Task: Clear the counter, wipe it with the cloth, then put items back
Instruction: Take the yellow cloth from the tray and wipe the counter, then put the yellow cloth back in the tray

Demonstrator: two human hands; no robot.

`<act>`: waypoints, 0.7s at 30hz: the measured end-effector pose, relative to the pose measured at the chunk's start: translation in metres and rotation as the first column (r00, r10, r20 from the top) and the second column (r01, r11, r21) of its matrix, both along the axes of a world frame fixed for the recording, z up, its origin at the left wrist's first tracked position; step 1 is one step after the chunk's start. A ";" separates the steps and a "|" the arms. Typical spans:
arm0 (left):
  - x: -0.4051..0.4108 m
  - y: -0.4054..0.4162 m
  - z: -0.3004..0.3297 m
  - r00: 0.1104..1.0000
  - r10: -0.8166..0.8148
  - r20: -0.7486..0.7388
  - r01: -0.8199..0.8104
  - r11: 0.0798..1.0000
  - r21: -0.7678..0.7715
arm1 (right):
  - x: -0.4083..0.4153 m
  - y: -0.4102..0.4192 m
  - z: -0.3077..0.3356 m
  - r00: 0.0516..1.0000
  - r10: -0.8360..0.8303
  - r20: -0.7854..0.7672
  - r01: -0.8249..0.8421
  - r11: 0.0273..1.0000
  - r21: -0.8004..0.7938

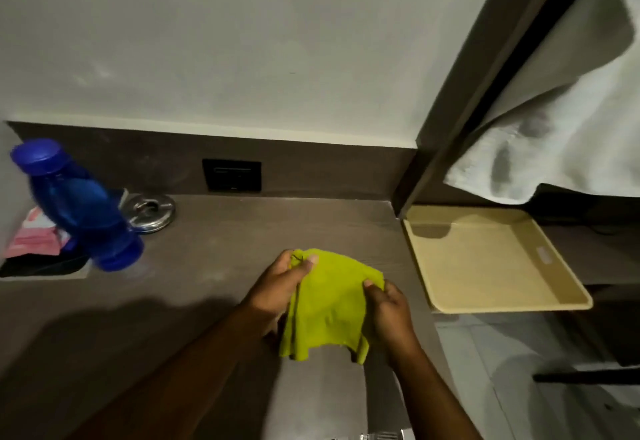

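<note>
The cloth [329, 304], a bright yellow-green one, hangs between your two hands just above the brown counter [214, 266], a little toward five o'clock from the middle of your view: your left hand [280, 287] pinches its upper corner between thumb and fingers, and your right hand [386, 311] is clamped on its right edge. At nine o'clock a blue bottle [79, 207] stands on the counter with a shiny metal dish [152, 212] just behind it and pink packets [34, 235] beside it. An empty beige tray [485, 259] sits at three o'clock, past the counter's right end.
</note>
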State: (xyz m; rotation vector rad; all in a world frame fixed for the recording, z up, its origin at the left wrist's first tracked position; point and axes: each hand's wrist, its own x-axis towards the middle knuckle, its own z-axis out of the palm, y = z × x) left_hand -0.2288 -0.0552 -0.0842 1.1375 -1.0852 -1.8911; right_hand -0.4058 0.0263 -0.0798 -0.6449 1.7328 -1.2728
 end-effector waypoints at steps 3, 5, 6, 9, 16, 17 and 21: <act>-0.073 0.014 0.008 0.941 -0.268 0.208 0.303 0.939 -0.162 | -0.069 0.005 0.013 0.987 -0.120 0.106 0.124 0.992 -0.032; -0.127 0.015 0.007 0.943 -0.208 0.259 0.266 0.939 -0.217 | -0.124 0.010 0.014 0.990 -0.124 0.063 0.126 0.991 -0.035; -0.148 0.013 0.008 0.958 -0.157 0.240 0.210 0.954 -0.213 | -0.150 0.011 0.015 0.994 -0.108 0.011 0.108 0.994 -0.029; -0.218 0.003 0.004 0.995 -0.057 0.081 0.066 0.993 -0.100 | -0.235 0.006 0.014 0.986 -0.023 -0.164 0.023 1.000 -0.003; -0.343 -0.024 -0.024 0.973 0.098 0.209 -0.079 0.992 -0.097 | -0.358 -0.038 -0.026 0.968 -0.021 -0.250 0.041 0.996 0.074; -0.351 -0.029 -0.033 0.908 0.014 0.418 0.093 0.968 -0.233 | -0.368 -0.043 -0.038 0.948 0.044 -0.314 0.005 0.988 0.153; -0.377 -0.022 -0.063 0.136 -0.042 0.990 0.877 0.470 -0.101 | -0.389 -0.041 -0.076 0.836 0.318 -0.448 -0.111 0.896 0.429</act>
